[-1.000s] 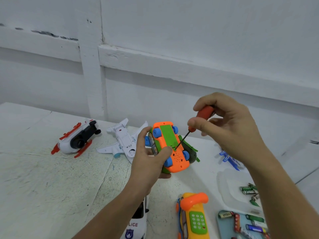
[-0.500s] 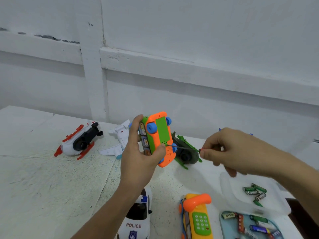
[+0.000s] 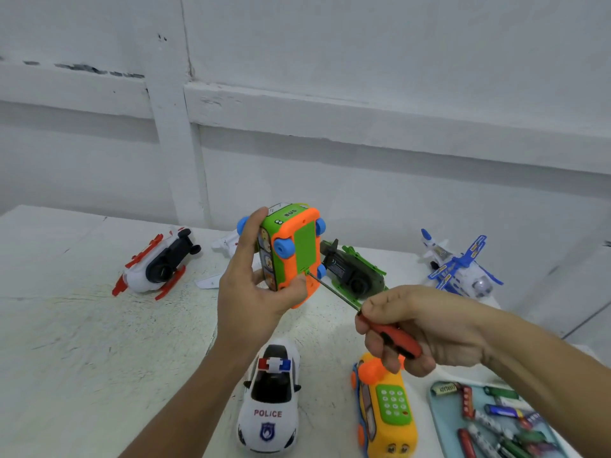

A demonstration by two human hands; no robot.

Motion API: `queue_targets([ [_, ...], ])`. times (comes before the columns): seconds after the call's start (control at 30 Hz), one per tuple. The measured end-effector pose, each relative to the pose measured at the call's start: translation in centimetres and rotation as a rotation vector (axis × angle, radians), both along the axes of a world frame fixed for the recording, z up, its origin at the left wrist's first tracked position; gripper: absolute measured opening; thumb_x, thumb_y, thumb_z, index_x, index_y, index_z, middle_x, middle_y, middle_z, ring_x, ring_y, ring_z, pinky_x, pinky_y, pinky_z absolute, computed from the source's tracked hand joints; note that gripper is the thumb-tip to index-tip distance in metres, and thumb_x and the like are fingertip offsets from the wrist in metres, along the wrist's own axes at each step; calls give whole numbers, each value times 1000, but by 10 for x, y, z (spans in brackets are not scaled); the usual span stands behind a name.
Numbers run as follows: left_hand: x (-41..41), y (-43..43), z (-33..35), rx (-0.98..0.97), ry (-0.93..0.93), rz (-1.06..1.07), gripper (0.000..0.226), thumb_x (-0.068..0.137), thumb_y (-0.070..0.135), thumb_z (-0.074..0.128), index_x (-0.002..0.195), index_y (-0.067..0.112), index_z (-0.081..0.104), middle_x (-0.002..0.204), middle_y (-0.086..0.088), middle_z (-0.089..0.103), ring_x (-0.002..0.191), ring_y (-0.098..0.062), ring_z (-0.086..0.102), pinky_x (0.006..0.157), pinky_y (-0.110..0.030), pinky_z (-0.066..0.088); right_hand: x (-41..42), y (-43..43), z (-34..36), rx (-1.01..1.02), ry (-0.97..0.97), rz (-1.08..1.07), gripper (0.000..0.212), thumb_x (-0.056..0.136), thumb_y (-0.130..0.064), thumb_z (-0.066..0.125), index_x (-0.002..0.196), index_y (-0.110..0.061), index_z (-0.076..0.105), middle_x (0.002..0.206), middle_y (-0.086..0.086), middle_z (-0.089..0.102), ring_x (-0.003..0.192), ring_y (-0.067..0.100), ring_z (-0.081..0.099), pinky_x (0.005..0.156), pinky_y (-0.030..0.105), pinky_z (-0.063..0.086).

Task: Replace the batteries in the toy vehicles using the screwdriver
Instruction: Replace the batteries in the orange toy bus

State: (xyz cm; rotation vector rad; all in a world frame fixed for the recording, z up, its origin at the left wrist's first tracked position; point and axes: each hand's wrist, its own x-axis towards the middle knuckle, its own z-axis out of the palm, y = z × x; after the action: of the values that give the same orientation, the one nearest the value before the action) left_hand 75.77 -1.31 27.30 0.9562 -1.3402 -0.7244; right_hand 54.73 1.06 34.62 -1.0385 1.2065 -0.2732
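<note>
White-painted wall (image 3: 363, 77) with raised ledges behind; scuffed white table (image 3: 66, 342) in front. Raised above the table at centre: orange and green toy bus (image 3: 305, 242), stood on end, wheeled underside turned to the camera, "BUS" lettering uppermost. Gripped by the left hand (image 3: 251, 292), fingers curled round the side bearing animal faces, thumb pressed on the orange underside near the lower edge of the green panel. Down and right of the bus, right hand (image 3: 426, 325) closed round the red handle of the screwdriver (image 3: 393, 337), thin metal shaft slanting up and left, tip touching the underside at the green panel's lower corner, just beside the left thumb. Directly behind the bus on the table, dark green toy helicopter (image 3: 357, 276) lying on its side; farther right of the bus, blue and white toy plane (image 3: 459, 266). Left of the bus, white and red toy helicopter (image 3: 155, 266) on its side, and white toy plane (image 3: 228, 241) mostly hidden behind the left hand. Below the bus, nearest the camera, white toy police car (image 3: 269, 401) marked "POLICE". Below and right of the bus, under the right hand, yellow toy phone car (image 3: 386, 414) with orange handset and green keypad. Lower right of the bus, at the frame's corner, pale blue tray (image 3: 435, 414) holding loose batteries (image 3: 496, 409), well apart from the bus.
</note>
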Motion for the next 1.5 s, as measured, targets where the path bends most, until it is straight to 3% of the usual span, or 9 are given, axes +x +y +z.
queue_targets([
  [0.17, 8, -2, -4, -10, -49, 11, 91, 74, -5, 79, 134, 48, 36, 117, 52, 45, 110, 17, 54, 72, -5, 50, 12, 3, -7, -48, -2, -58, 17, 98, -13, 44, 88, -4, 54, 63, 10, 55, 42, 17, 49, 33, 14, 30],
  [0.33, 14, -4, -5, -12, -90, 22, 91, 74, -3, 80, 131, 53, 36, 114, 53, 45, 108, 16, 55, 73, -6, 51, 25, 7, -8, -249, 162, -99, 13, 96, -11, 52, 85, -4, 54, 57, 8, 57, 40, 17, 46, 35, 17, 28],
  [0.53, 17, -5, -9, -6, -74, 28, 89, 72, -2, 82, 132, 49, 40, 118, 43, 49, 109, 13, 56, 72, -8, 52, 37, 15, -13, -710, 624, -46, 21, 96, -28, 54, 84, -11, 51, 69, 4, 66, 51, 14, 52, 47, 25, 38],
  [0.8, 17, -10, -10, -11, -64, 38, 89, 74, -1, 81, 133, 49, 38, 115, 53, 44, 110, 18, 52, 75, -6, 51, 55, 25, -30, -1139, 1113, 85, 13, 102, -35, 34, 99, -25, 26, 70, -8, 36, 54, 10, 31, 46, 25, 20],
  [0.9, 18, -12, -11, -4, -60, 34, 90, 73, 0, 82, 135, 49, 39, 117, 49, 46, 113, 12, 55, 79, -11, 54, 56, 24, -39, -1312, 1223, 103, 36, 74, -19, 76, 96, -18, 47, 62, -6, 34, 42, 13, 24, 43, 18, 8],
  [0.97, 17, -12, -13, -3, -68, 33, 90, 72, 3, 83, 135, 49, 39, 117, 49, 47, 113, 11, 54, 79, -11, 54, 54, 24, -37, -1401, 1232, 85, 44, 49, 0, 82, 79, -15, 54, 51, -3, 35, 40, 15, 19, 49, 12, 1],
  [1.07, 17, -12, -17, 6, -61, 37, 89, 73, 2, 83, 134, 49, 38, 115, 51, 46, 111, 16, 53, 74, -6, 50, 52, 23, -37, -1448, 1216, 123, 50, 44, 5, 81, 77, -16, 50, 52, -4, 27, 41, 15, 17, 52, 12, 1],
  [1.23, 19, -17, -16, 19, -16, 41, 88, 74, -3, 79, 138, 43, 38, 114, 53, 46, 110, 14, 55, 72, -6, 51, 47, 17, -33, -1370, 983, 61, 45, 76, -22, 79, 80, -26, 34, 55, -10, 42, 45, 14, 33, 41, 19, 17],
  [1.5, 16, -19, -15, 36, 14, 23, 88, 76, -7, 76, 136, 46, 38, 115, 50, 49, 108, 8, 60, 70, -11, 54, 45, 10, -16, -1057, 720, -151, 12, 88, -23, 50, 81, -18, 59, 65, -5, 60, 60, 11, 52, 53, 22, 35],
])
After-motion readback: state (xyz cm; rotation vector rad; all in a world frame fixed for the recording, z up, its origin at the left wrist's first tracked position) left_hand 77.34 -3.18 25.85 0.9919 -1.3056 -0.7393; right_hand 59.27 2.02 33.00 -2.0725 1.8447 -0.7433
